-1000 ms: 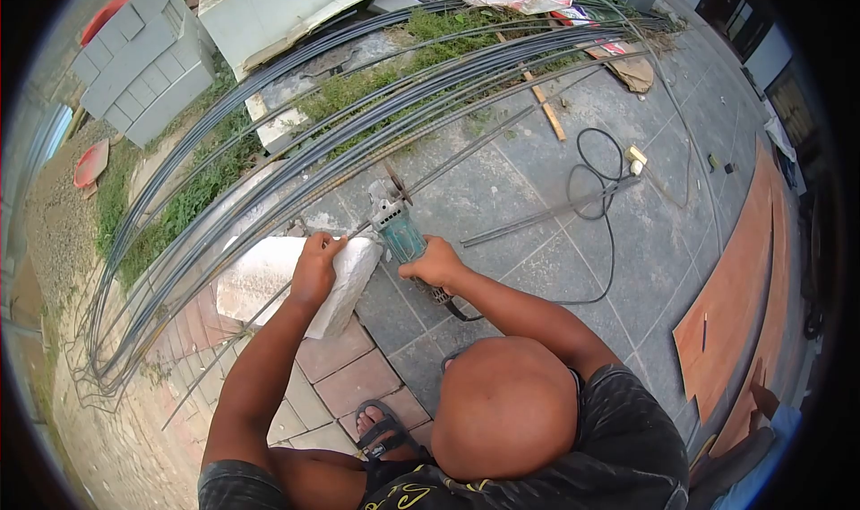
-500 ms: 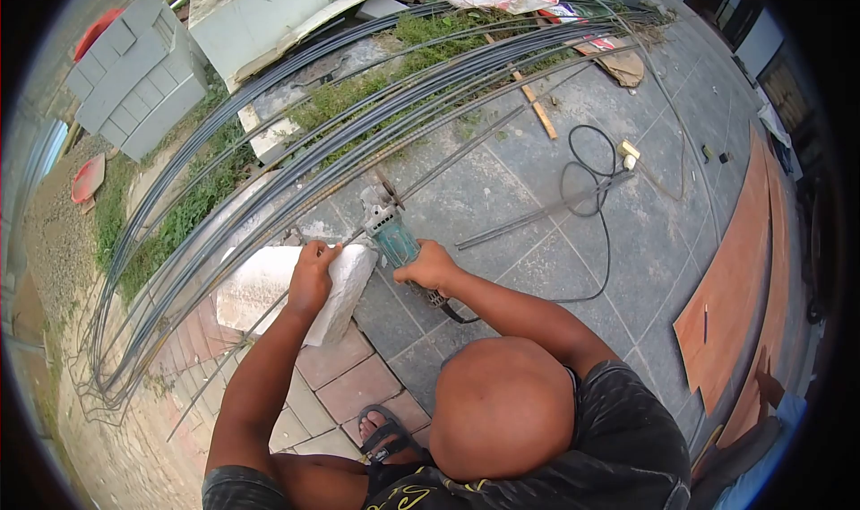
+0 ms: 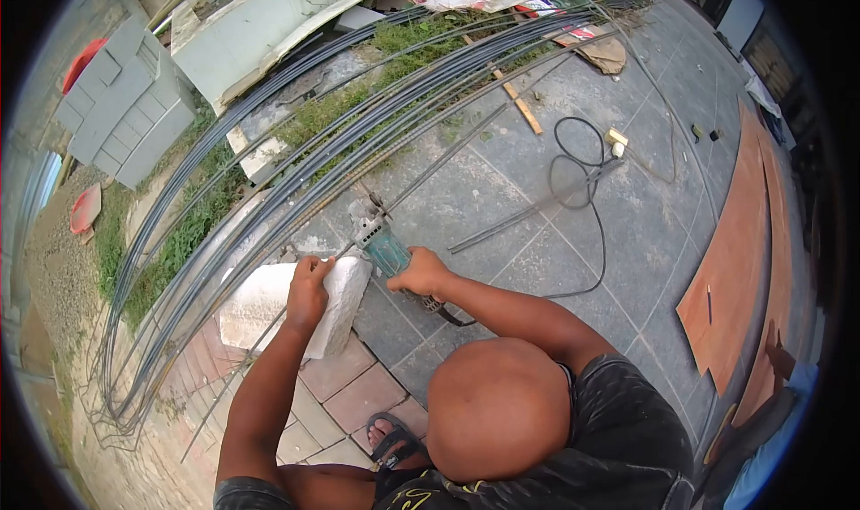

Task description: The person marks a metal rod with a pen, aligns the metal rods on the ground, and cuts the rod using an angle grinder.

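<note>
My left hand is closed on a thin steel reinforcing bar, over a rough white block. The bar runs slantwise from the brick paving at lower left, over the block and on across the grey tiles. In my right hand is a teal angle grinder, gripped round its body. Its disc end lies at the bar, just beyond the block; whether the disc touches the bar I cannot tell. The grinder's black cable trails off to the right.
A long bundle of steel bars curves over weeds on the left. Several short cut bars lie on the tiles beside the looped cable. A plywood sheet lies at right, with another person's hand near it. A wooden stick lies ahead.
The view has shifted slightly. The grinder's disc end has moved a little lower and closer in along the bar. Both hands keep their holds.
</note>
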Action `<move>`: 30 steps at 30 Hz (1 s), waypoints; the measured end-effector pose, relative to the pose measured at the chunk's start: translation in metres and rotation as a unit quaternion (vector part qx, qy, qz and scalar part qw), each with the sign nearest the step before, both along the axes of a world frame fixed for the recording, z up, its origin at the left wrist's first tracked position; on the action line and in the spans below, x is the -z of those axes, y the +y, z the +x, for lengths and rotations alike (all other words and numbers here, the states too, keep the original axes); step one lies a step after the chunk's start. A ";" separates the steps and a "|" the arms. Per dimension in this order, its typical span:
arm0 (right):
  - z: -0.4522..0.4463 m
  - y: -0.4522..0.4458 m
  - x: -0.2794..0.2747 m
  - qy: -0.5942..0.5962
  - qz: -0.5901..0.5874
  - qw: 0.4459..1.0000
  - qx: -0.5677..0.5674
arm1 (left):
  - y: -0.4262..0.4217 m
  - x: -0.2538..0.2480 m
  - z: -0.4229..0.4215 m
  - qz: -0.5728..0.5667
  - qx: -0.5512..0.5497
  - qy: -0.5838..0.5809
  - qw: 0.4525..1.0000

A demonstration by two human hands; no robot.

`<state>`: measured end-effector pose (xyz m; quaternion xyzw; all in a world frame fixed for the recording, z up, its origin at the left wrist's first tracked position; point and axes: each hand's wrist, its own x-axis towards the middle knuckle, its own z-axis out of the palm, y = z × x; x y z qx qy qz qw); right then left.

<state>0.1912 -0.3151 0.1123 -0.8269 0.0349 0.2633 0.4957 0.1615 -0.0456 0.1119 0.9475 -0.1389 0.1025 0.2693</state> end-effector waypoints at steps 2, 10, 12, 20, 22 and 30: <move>-0.001 0.002 0.005 -0.030 -0.016 0.999 0.022 | -0.001 -0.001 0.000 -0.010 -0.008 0.009 1.000; 0.000 0.000 0.000 -0.013 0.004 1.000 0.008 | -0.001 -0.002 0.001 -0.015 -0.005 0.000 1.000; 0.001 0.000 0.001 -0.012 0.008 1.000 0.005 | -0.002 -0.001 0.002 -0.012 0.000 -0.018 1.000; 0.002 0.000 0.004 0.002 0.014 1.000 0.005 | 0.000 0.001 0.003 -0.008 -0.006 -0.020 1.000; 0.002 0.000 0.005 0.002 0.012 1.000 0.004 | 0.000 0.001 0.003 -0.008 -0.007 -0.020 1.000; 0.002 0.000 0.003 0.002 0.013 1.000 0.011 | 0.001 0.005 0.003 -0.014 -0.004 -0.021 1.000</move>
